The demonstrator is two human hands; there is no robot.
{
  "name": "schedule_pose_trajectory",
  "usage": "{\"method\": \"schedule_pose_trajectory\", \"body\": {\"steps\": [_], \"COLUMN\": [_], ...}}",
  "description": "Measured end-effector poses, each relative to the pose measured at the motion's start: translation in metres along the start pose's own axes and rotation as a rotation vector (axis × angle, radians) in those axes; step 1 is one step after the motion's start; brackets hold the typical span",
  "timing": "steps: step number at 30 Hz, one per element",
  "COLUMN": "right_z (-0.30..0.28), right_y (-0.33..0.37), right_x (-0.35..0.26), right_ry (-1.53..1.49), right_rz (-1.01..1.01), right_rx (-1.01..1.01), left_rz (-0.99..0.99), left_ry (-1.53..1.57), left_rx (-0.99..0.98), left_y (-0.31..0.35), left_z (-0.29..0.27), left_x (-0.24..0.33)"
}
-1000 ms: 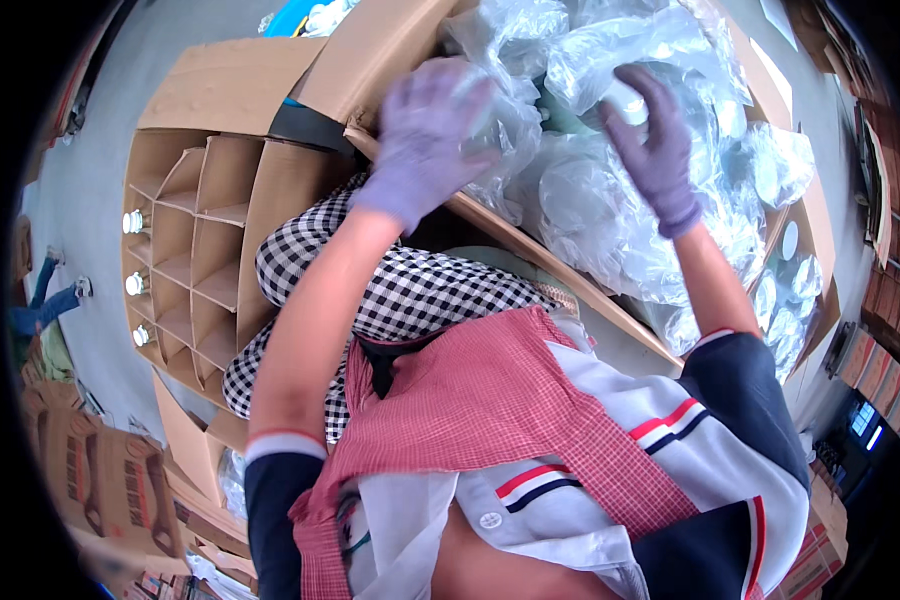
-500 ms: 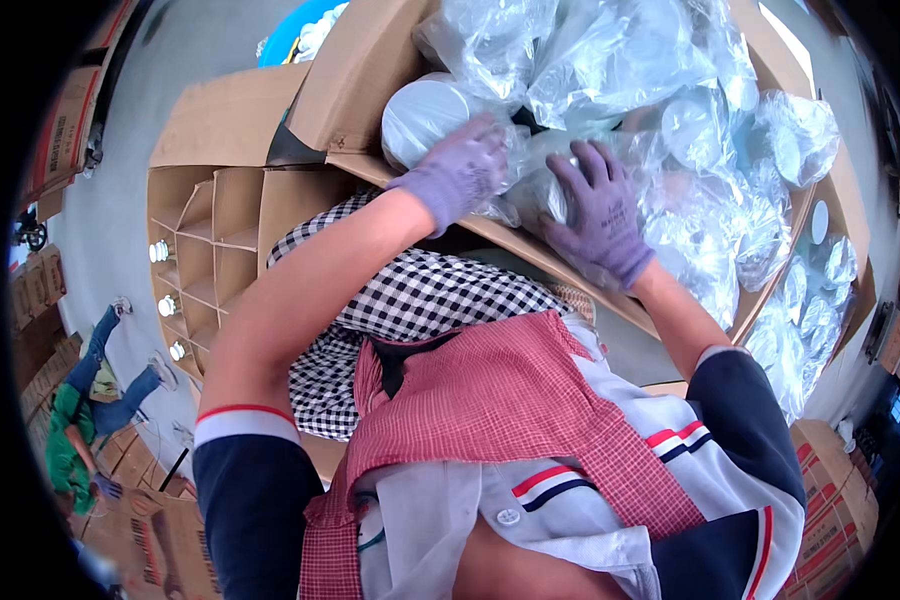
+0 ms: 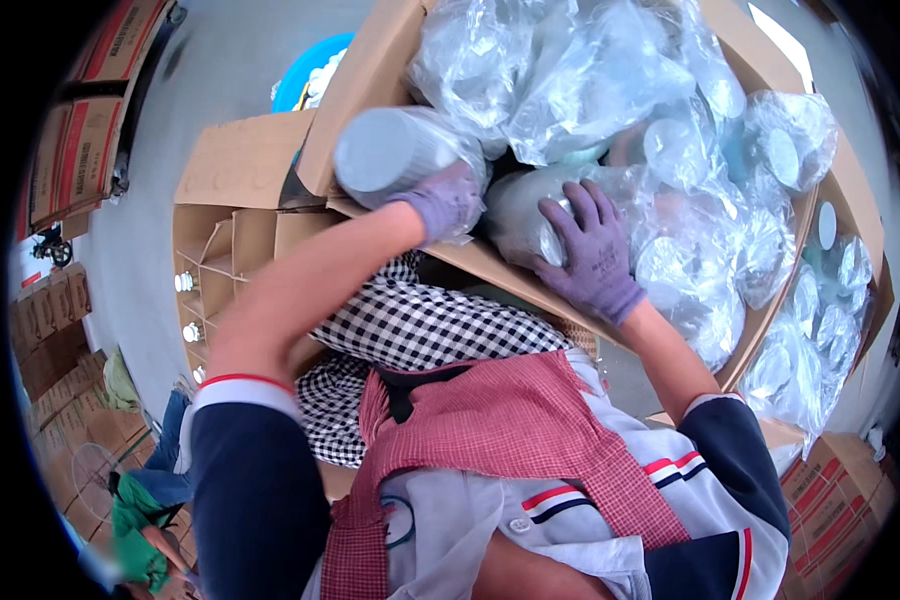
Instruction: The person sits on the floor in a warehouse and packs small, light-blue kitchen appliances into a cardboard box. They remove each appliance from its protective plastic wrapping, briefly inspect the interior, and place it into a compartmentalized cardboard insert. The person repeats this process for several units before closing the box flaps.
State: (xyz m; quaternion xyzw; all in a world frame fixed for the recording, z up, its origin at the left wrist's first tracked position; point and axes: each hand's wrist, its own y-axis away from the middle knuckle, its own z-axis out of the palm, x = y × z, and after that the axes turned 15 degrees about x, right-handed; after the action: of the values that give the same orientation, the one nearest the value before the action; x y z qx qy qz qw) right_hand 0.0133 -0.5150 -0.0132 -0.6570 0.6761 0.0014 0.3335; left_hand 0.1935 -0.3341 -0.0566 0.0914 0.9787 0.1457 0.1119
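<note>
Both my hands wear purple gloves. My left hand (image 3: pixel 448 205) is curled round the lower side of a plastic-wrapped cylinder (image 3: pixel 378 152), whose pale round end faces left, over the box edge. My right hand (image 3: pixel 592 252) lies with fingers spread on another wrapped cylinder (image 3: pixel 525 218), still inside the box. Around it, several bagged cylinders (image 3: pixel 678 150) fill the cardboard box (image 3: pixel 355 95) in crinkled clear plastic. My left fingertips are partly hidden behind the wrapping.
A divided carton (image 3: pixel 253 240) stands at the left; white-topped things (image 3: pixel 192 331) show in its cells. Beyond it is a blue tub (image 3: pixel 295 85). More bagged cylinders (image 3: pixel 805 320) are in a box at right. A person in green (image 3: pixel 135 530) is at the lower left.
My left hand has moved left and slightly down with the wrapped cylinder, opening a gap beside the other one. My right hand stays nearly in place. The view has shifted a little.
</note>
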Motion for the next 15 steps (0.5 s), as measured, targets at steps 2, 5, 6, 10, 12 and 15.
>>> {"method": "schedule_pose_trajectory", "body": {"steps": [2,5,6,10,12,15], "right_z": [-0.003,-0.009,-0.007,-0.047,-0.083,-0.109], "right_y": [-0.002,-0.007,-0.005,-0.004,-0.004,0.010], "right_x": [-0.001,-0.001,0.006,0.025,0.017,0.006], "right_ry": [0.021,-0.073,-0.177,-0.279,-0.181,-0.220], "right_rz": [0.019,0.064,0.107,0.211,0.158,0.105], "right_rx": [-0.024,-0.058,-0.051,0.307,0.409,0.385], "left_rz": [0.001,0.011,-0.045,-0.358,-0.655,-1.116], "left_ry": [-0.082,-0.030,0.020,0.213,0.232,0.432], "left_rx": [0.142,0.131,0.177,0.380,0.679,0.839], "left_y": [0.022,0.066,0.082,0.146,0.207,0.301], "left_z": [-0.044,-0.155,-0.177,-0.228,-0.215,-0.201], "left_x": [-0.013,-0.037,-0.043,-0.064,-0.045,-0.026]}}
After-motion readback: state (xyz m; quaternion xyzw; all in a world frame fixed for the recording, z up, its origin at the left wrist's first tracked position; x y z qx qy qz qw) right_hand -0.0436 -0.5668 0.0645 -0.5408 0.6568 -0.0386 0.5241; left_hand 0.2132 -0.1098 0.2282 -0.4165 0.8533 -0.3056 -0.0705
